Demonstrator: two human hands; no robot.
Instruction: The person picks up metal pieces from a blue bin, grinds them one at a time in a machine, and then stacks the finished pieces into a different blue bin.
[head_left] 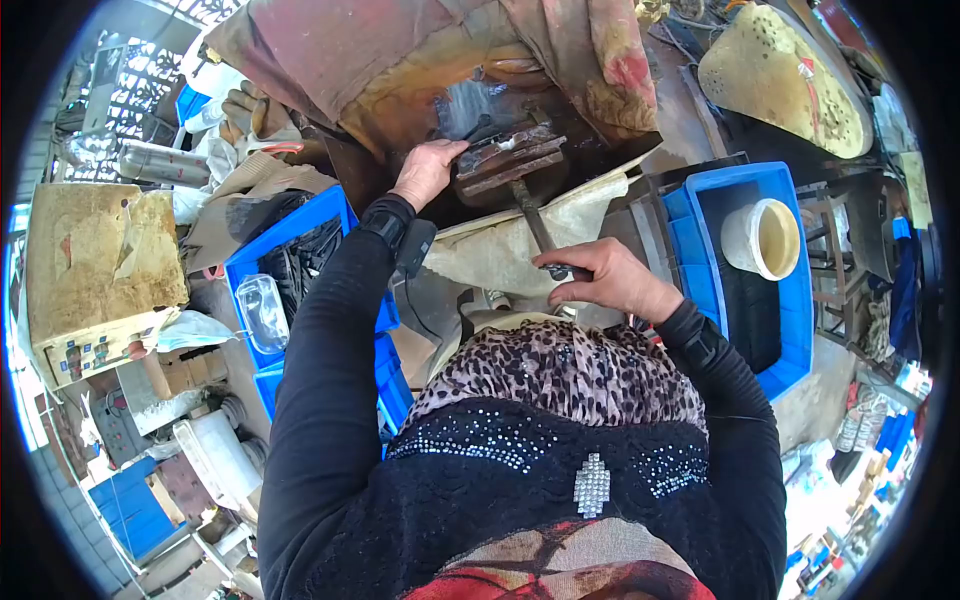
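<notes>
A rusty, vise-like metal fixture stands in front of me, with a flat metal bar running from it toward me. My left hand is at the fixture's left end, fingers closed around something dark that they mostly hide. Closer to my body, my right hand pinches a small dark piece between thumb and fingers, right at the bar's near end. Whether that piece joins the bar I cannot tell. Behind the fixture lies a wet, brown-stained hollow with a shiny bluish patch.
Stained cloth drapes around the hollow. At the right, a blue crate holds a white bucket. Another blue crate at the left contains dark parts, with a clear plastic container at its edge. A worn carton sits farther left.
</notes>
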